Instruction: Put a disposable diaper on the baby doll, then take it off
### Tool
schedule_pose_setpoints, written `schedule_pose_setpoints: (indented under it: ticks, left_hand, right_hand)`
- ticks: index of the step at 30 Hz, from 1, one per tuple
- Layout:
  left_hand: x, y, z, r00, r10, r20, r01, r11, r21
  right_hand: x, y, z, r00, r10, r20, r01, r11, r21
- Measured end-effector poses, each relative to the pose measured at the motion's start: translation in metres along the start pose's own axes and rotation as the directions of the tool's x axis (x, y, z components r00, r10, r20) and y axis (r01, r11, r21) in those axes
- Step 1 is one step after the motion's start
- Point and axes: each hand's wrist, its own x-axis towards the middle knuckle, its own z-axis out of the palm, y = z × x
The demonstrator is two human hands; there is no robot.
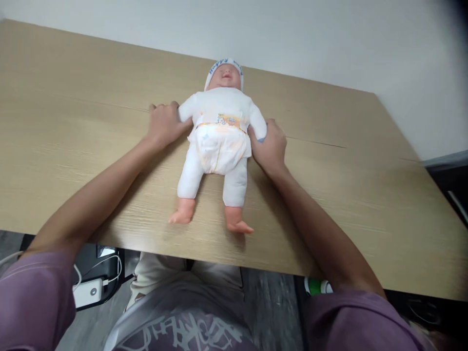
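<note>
At the middle of the wooden table (73, 146), a baby doll (219, 141) lies on its back with a hand at each side.

The doll's head, in a white cap (224, 68) with blue lettering, points to 12 o'clock and its bare feet to 6 o'clock; it wears a white suit and a diaper (218, 148) with a printed waistband. The left hand (164, 124) sits at the doll's 9 o'clock, fingers curled shut around the end of the doll's arm and resting on the tabletop. The right hand (269, 146) sits at its 3 o'clock, fingers closed on the doll's other arm near the cuff, beside the diaper's edge. Both forearms run down to purple sleeves (32, 297) at 6 o'clock. Below the table's near edge, at 7 o'clock, a white charger (87, 291) with cables lies on the floor.
</note>
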Motion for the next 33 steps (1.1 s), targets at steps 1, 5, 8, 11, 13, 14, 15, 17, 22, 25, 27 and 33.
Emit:
schedule_pose_setpoints:
  ticks: [1,5,8,11,13,14,15,17,22,25,27,33]
  left_hand:
    - [-0.004,0.009,0.001,0.999,-0.034,0.008,0.034,0.999,-0.031]
    - [-0.047,0.040,-0.016,0.999,-0.050,0.010,0.051,0.978,-0.205]
    - [-0.119,0.056,-0.047,0.999,0.018,-0.032,-0.025,0.973,-0.228]
    - [-0.224,0.067,-0.077,0.998,0.042,-0.038,-0.047,0.988,-0.148]
    - [-0.301,0.070,-0.089,0.997,0.043,0.071,-0.037,0.996,-0.079]
    - [-0.339,0.069,-0.092,0.987,0.042,0.154,-0.031,0.997,-0.072]
    - [-0.375,0.066,-0.094,0.968,0.043,0.249,-0.024,0.996,-0.080]
    - [-0.439,0.058,-0.095,0.911,0.041,0.411,-0.002,0.995,-0.095]
    - [-0.536,0.032,-0.106,0.841,-0.044,0.539,0.116,0.988,-0.102]
    - [-0.553,0.025,-0.112,0.827,-0.135,0.545,0.202,0.977,-0.066]
    - [-0.552,0.024,-0.113,0.804,-0.168,0.571,0.229,0.973,-0.036]
    - [-0.532,0.030,-0.120,0.657,-0.229,0.718,0.122,0.972,0.199]
  right_hand:
    - [-0.002,-0.009,-0.004,1.000,0.023,0.012,-0.023,1.000,0.009]
    - [-0.026,-0.033,-0.042,0.996,0.077,0.033,-0.079,0.995,0.063]
    - [-0.064,-0.038,-0.090,0.998,0.036,0.043,-0.042,0.985,0.166]
    - [-0.118,-0.038,-0.144,0.994,-0.027,0.103,-0.002,0.962,0.271]
    - [-0.160,-0.040,-0.177,0.985,-0.062,0.162,0.009,0.951,0.310]
    - [-0.181,-0.041,-0.192,0.979,-0.072,0.192,0.007,0.946,0.324]
    - [-0.203,-0.044,-0.206,0.971,-0.084,0.223,0.003,0.939,0.343]
    - [-0.243,-0.051,-0.225,0.943,-0.127,0.309,-0.001,0.923,0.384]
    - [-0.317,-0.076,-0.219,0.817,-0.208,0.537,-0.086,0.878,0.471]
    - [-0.335,-0.085,-0.181,0.793,-0.220,0.567,-0.125,0.853,0.507]
    - [-0.339,-0.084,-0.152,0.774,-0.232,0.590,-0.127,0.855,0.503]
    - [-0.349,-0.053,-0.104,0.788,-0.164,0.594,-0.120,0.905,0.409]
